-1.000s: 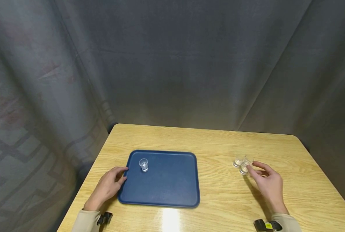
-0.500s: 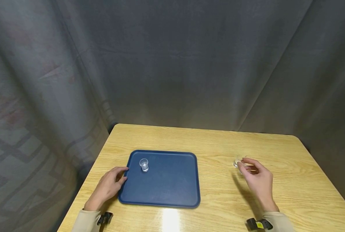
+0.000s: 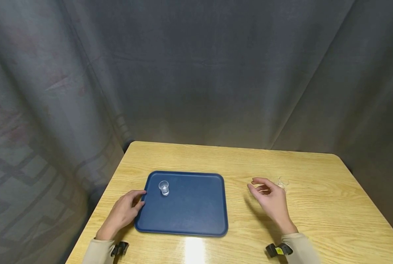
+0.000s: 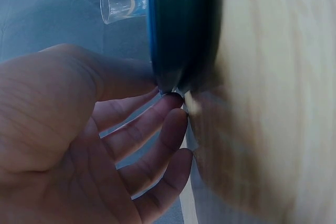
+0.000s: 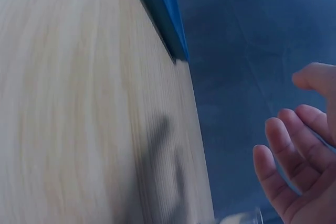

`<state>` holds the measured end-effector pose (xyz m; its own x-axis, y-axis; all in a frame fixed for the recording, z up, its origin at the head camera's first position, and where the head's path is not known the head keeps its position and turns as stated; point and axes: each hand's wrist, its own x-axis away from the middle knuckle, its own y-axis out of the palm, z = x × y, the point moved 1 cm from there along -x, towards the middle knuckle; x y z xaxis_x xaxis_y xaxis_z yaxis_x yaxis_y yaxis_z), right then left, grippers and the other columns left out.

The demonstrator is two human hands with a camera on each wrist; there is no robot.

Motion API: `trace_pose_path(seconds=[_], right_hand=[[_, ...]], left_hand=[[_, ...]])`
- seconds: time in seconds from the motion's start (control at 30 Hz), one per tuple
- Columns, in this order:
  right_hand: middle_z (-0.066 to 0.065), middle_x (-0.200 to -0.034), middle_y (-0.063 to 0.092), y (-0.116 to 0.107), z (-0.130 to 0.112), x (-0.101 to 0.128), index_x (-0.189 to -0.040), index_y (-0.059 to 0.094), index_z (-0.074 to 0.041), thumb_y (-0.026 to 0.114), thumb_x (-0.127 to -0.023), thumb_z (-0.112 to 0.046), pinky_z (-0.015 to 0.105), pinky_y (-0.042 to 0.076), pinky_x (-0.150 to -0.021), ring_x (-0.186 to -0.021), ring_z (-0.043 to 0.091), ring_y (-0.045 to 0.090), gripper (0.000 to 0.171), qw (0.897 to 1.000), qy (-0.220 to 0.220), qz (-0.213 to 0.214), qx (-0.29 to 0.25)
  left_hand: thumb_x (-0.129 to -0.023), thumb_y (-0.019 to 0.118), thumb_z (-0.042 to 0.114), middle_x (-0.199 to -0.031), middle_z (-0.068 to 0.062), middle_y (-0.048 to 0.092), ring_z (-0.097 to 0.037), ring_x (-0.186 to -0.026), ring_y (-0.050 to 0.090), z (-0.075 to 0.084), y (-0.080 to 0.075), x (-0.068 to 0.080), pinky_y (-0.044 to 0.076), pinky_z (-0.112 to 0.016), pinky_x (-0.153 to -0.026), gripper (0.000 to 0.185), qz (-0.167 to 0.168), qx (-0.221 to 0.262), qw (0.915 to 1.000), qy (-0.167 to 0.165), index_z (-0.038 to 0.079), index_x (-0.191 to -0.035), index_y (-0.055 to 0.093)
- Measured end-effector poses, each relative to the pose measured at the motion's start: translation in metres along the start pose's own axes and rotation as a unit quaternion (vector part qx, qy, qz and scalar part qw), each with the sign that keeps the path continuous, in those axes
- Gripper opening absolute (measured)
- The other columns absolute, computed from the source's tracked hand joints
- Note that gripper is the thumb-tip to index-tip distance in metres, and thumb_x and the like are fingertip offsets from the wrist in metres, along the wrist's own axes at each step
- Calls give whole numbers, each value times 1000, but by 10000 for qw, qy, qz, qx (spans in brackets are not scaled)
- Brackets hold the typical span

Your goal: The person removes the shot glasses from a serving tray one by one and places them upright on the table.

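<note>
Two hands are over the table (image 3: 315,220): the left hand (image 3: 125,211) rests relaxed against the left edge of the blue tray (image 3: 189,216), where one small glass (image 3: 163,187) stands upright at its upper left. The right hand (image 3: 270,200), fingers loosely spread and holding nothing, hovers mid-frame; the faint clear glasses (image 3: 283,182) lie just to its right, so it is much the nearer hand.

Left hand (image 3: 125,211) rests flat, fingers relaxed; right hand (image 3: 270,200) hovers with fingers loosely curled.
</note>
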<state>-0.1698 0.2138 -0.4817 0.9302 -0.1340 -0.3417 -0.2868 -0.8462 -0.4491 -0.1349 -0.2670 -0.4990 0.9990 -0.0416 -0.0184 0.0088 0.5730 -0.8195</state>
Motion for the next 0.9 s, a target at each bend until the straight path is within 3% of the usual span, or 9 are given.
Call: trace_pose_path(seconds=[0.53, 0.9], right_hand=[[8, -104, 81, 55, -26, 0, -111, 81, -4, 88, -88, -14, 21, 61, -72, -80, 7, 73, 26, 9925, 337, -1133, -321], [6, -105, 82, 87, -51, 3, -114, 81, -6, 87, -88, -15, 21, 60, -69, -81, 13, 74, 28, 9869, 191, -1552, -390]], left_hand=[[-100, 72, 10, -134, -18, 71, -36, -119, 69, 1, 1, 2, 54, -58, -102, 36, -31, -5, 10000, -37, 5, -136, 71], [-101, 71, 11, -137, -19, 70, -39, -124, 67, 1, 0, 2, 53, -59, -105, 36, -55, -9, 10000, -13, 5, -136, 70]])
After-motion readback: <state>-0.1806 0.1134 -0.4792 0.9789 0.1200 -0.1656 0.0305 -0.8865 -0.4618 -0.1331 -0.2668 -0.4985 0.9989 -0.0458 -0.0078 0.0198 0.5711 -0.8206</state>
